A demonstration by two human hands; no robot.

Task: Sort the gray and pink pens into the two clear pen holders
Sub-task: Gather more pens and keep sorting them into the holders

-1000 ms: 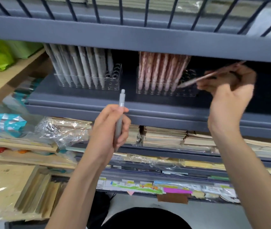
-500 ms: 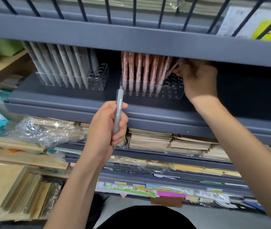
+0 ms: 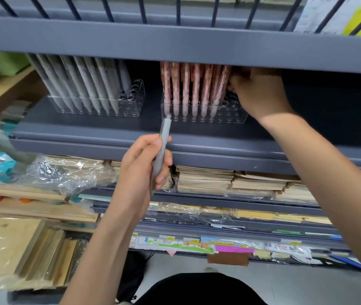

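Note:
Two clear pen holders stand on a grey shelf. The left holder [image 3: 129, 111] carries a row of gray pens [image 3: 82, 84]. In the right holder [image 3: 230, 118] stands a row of pink pens [image 3: 192, 89]. My left hand [image 3: 140, 170] grips one gray pen [image 3: 162, 148] upright in front of the shelf edge, below the pink holder's left end. My right hand [image 3: 258, 93] reaches under the upper shelf to the right end of the pink row, fingers curled at the last pens. The upper shelf hides its fingertips and whatever they hold.
The upper shelf's grey front edge [image 3: 175, 47] hangs low over both holders. Stacks of paper goods [image 3: 230, 179] fill the shelf below. Plastic-wrapped items [image 3: 65, 172] and wooden boards [image 3: 43, 256] lie at the left. Price labels [image 3: 197, 245] line the lowest edge.
My right hand carried a pink pen from the open air in under the upper shelf, to the right end of the pink row. My left hand with the gray pen stayed nearly still.

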